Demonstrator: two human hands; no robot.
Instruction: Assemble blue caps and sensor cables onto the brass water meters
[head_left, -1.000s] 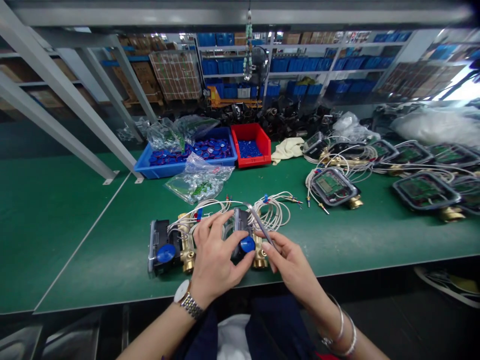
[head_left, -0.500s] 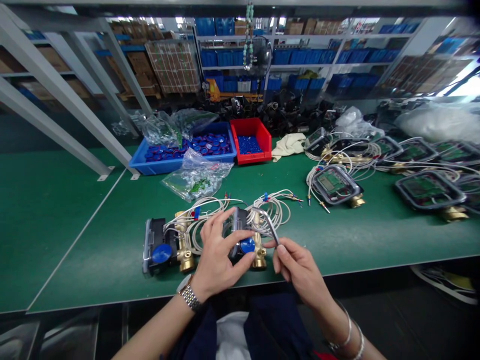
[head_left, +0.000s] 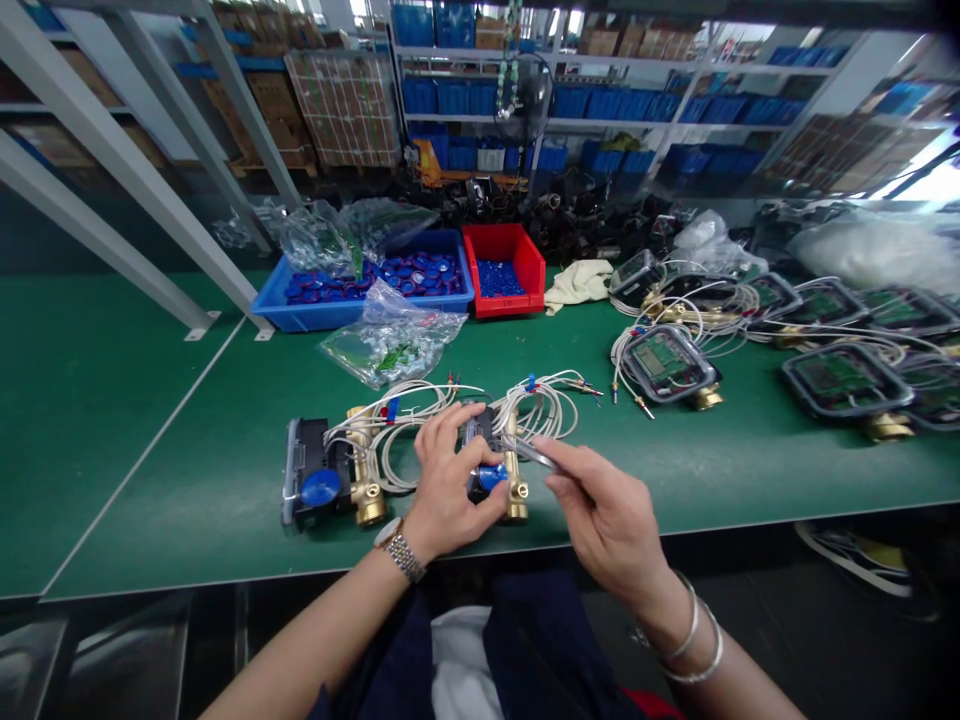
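My left hand (head_left: 454, 485) is closed about a small meter, thumb and fingers at the blue round cap (head_left: 493, 477) on its side. Part of the meter's dark housing (head_left: 478, 428) is hidden by the fingers; its brass pipe body (head_left: 516, 490) shows to the right. In my right hand (head_left: 611, 505) is a slim, bent silver metal tool (head_left: 536, 456), its far end over the brass body beside the cap. A second meter (head_left: 307, 470) with a blue cap (head_left: 321, 487) and brass body (head_left: 367, 495) rests to the left. Coiled white cables (head_left: 551, 410) lie behind.
Behind are a blue bin (head_left: 300, 318) of blue caps, a red bin (head_left: 510, 303) of small blue parts, a plastic bag (head_left: 394, 350) of fittings and a cloth (head_left: 577, 285). Several meters with clear covers (head_left: 667, 365) stand right. Metal posts (head_left: 225, 250) rise at left.
The silver tool has tilted from steep to nearly flat, and my right hand has turned and risen slightly with it. My left hand stays on the meter, its fingers drawn closer around the cap.
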